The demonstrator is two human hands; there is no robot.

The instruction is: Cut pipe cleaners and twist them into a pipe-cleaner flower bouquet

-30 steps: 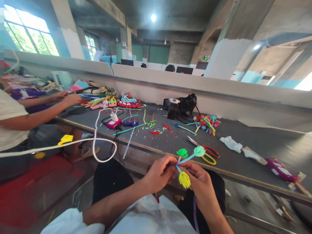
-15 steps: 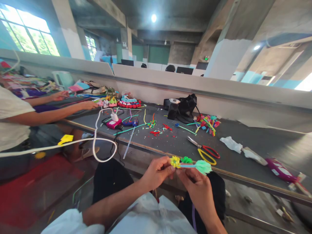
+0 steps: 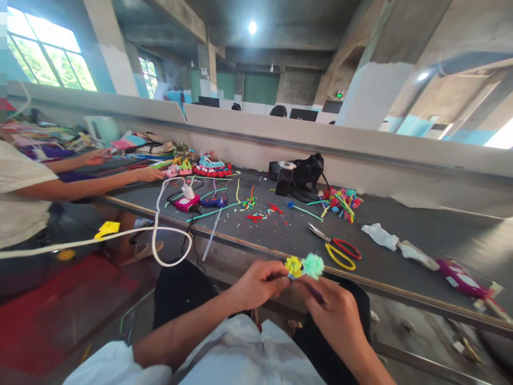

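Above my lap, both hands are closed and held close together. My left hand (image 3: 262,283) pinches a small yellow pipe-cleaner flower (image 3: 294,266) below its head. Just beside it, a mint-green fluffy pipe-cleaner flower (image 3: 313,266) rises from the fingers of my right hand (image 3: 332,305). The two flower heads touch or nearly touch; their stems are mostly hidden by my fingers. On the table just beyond lie scissors (image 3: 334,247) with one red and one yellow handle, blades pointing away to the left.
Red and green clippings (image 3: 276,208) lie on the dark table (image 3: 404,214). A pink glue gun (image 3: 460,279) is at the right, a bunch of pipe-cleaner flowers (image 3: 344,203) behind. A white cable (image 3: 154,230) loops at left, near a co-worker's arm (image 3: 92,184).
The mint-green flower has turned from lying sideways to upright beside the yellow one. The green piece behind them is now out of sight. The co-worker's hands shifted slightly.
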